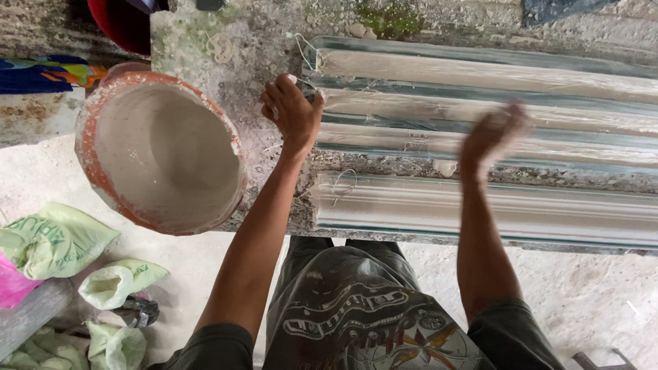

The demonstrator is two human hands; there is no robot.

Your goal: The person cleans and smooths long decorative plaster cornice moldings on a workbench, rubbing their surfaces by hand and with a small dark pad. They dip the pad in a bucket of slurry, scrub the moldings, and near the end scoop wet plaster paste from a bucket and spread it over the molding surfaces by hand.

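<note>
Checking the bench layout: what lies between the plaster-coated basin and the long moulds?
In the head view, the left hand and its forearm lie between the basin and the moulds, over a bare, plaster-spattered strip of bench.

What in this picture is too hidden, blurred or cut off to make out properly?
Head view:
- Right hand: motion-blurred, fingers unclear.
- Left hand: curled at the moulding's end; its grasp is hidden.
- Mouldings: cut off by the right edge.
- Red tub: cut off at the top.

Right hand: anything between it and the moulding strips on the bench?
Nothing visible. The right hand, motion-blurred, is open directly over the long moulding strips, with no object between. The left hand rests at the strips' left end; the plaster-coated basin sits off to the left.
</note>
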